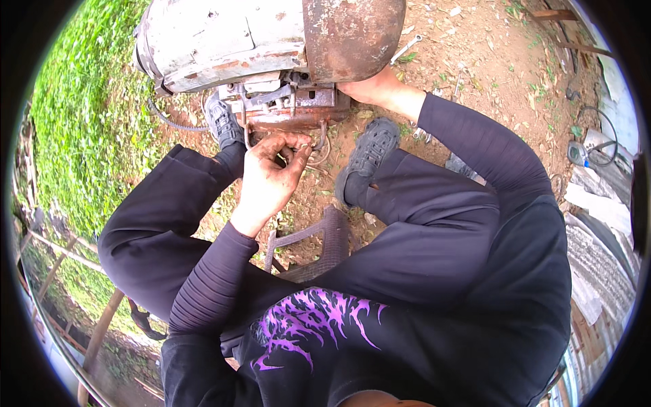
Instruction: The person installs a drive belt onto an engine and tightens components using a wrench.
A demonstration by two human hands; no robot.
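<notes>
A weathered white machine [217,44] with a rusty rounded end [352,41] sits on a rusty metal base [285,118] at the top. My left hand [274,178] is closed, thumb and fingers pinched at the lower end of a bent metal rod [323,130] under the base; what exactly they hold is too small to tell. My right hand [371,87] reaches to the right side of the base, beneath the rusty end, where its fingers are hidden.
My shoes [366,159] flank the base. A low seat [329,230] is between my legs. Wrenches [408,49] lie on the dirt. Grass [68,136] and a pole fence [98,346] are left; corrugated sheets [597,264] and a cable loop [610,142] are right.
</notes>
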